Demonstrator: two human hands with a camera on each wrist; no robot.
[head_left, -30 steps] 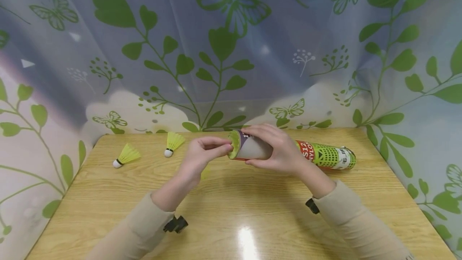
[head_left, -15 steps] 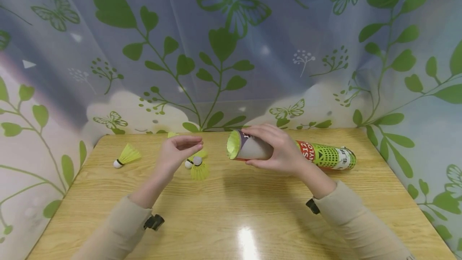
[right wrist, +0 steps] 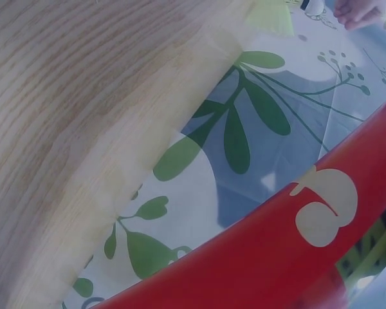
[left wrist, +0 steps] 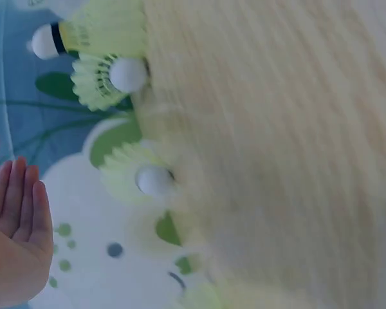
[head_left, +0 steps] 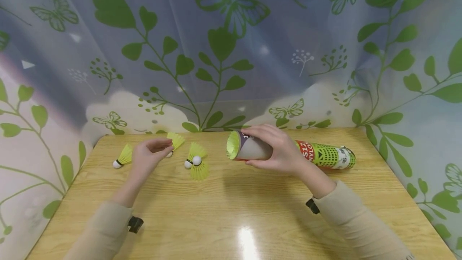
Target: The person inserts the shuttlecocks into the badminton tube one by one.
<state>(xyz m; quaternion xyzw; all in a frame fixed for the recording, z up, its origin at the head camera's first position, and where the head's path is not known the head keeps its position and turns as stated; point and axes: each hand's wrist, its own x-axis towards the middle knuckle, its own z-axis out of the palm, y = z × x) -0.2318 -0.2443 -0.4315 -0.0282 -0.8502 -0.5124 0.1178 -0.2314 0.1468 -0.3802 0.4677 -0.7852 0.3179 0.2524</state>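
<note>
My right hand (head_left: pixel 278 149) grips a shuttlecock tube (head_left: pixel 326 156), fingers over the top and thumb below, holding it lying sideways. Its open end faces left, and a yellow skirt shows inside the mouth. The tube's red side fills the lower part of the right wrist view. My left hand (head_left: pixel 147 157) holds nothing; its fingers look nearly straight in the left wrist view. Its fingertips overlap a yellow shuttlecock (head_left: pixel 177 139) in the head view, and whether they touch it I cannot tell. Another shuttlecock (head_left: pixel 124 156) lies left of the hand, its skirt partly hidden.
Two overlapping shuttlecocks (head_left: pixel 199 168) lie between the left hand and the tube's mouth, one with its white cork upward. The wooden table (head_left: pixel 216 220) ends at the back against a leaf-patterned curtain (head_left: pixel 252 63).
My left hand has drawn back from the tube's mouth and moved left past the two overlapping shuttlecocks, uncovering them. The right hand and the tube have stayed put.
</note>
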